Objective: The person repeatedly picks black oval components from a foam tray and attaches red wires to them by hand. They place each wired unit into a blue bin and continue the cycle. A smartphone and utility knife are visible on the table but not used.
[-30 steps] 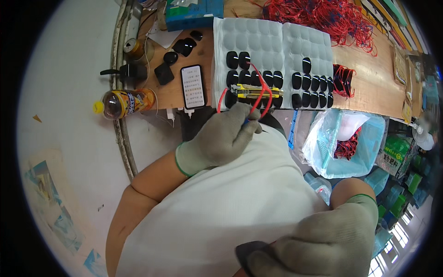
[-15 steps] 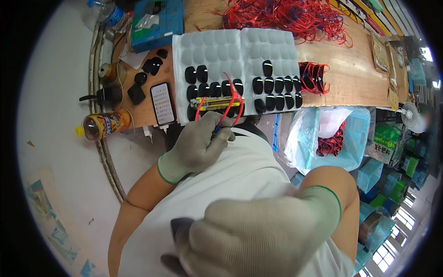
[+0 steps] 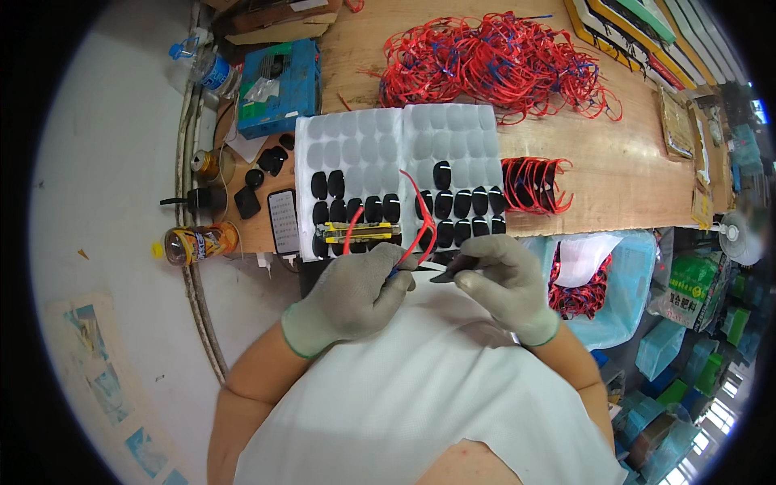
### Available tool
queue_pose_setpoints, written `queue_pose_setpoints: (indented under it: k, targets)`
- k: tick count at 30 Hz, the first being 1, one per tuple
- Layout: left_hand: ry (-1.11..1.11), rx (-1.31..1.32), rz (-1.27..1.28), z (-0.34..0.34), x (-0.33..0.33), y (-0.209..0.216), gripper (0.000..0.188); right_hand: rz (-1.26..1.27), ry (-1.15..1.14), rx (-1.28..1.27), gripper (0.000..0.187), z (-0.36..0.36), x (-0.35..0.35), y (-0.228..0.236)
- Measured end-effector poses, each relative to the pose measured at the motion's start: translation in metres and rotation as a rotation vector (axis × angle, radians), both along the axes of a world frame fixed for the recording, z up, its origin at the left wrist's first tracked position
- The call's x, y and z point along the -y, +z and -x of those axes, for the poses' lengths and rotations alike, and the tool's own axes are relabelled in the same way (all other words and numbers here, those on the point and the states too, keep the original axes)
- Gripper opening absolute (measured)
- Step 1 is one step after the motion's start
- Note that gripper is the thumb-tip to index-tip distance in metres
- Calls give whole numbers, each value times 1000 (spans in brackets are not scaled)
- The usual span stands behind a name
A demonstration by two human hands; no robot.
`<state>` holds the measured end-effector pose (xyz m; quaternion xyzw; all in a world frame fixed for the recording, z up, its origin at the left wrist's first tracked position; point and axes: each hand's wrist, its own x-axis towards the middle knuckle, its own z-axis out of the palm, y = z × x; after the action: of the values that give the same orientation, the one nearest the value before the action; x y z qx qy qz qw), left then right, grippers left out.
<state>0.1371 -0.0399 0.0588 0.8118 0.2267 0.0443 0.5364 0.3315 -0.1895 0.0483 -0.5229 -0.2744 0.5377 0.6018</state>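
Observation:
My gloved left hand [image 3: 356,293] is closed around a red eyeglass frame [image 3: 424,232] whose thin arms stick up past the fingers. Close beside it, my gloved right hand [image 3: 511,284] pinches a dark sunglass lens [image 3: 454,269] between thumb and fingers. The lens and the frame are a short way apart. Just beyond both hands lies a white lens tray [image 3: 349,133] with oval hollows; rows of black lenses [image 3: 462,202] fill its nearer part. A yellow utility knife [image 3: 360,233] rests across the lenses on the left.
A heap of red frames [image 3: 493,65] covers the back of the table. Red frames with dark lenses [image 3: 537,186] stand in a row right of the tray. At left are a phone [image 3: 283,220], a drink bottle [image 3: 198,244] and a blue box [image 3: 283,101]. A blue bin [image 3: 626,303] stands lower right.
My right hand has moved up and away from close below the camera, bringing the dark lens near the red frame. My left hand still grips the frame. The view has shifted.

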Motion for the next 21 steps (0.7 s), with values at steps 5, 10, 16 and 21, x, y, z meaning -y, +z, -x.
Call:
queue_pose_setpoints:
  k: [5,10,16,21]
  targets:
    - [-150,-41,-123,10,-17,22,17,4,-8,-313,41,14,-8,-16]
    - [-90,0,-97,0,-12,-7,21,-95,-158,-140,31,27,-30,-24]
    - [26,128,145,0,0,-40,21,-41,-227,-71,28,42,-31,-27]
    - [14,187,169,14,-9,-33,15,54,-229,-53,28,47,-40,-33]
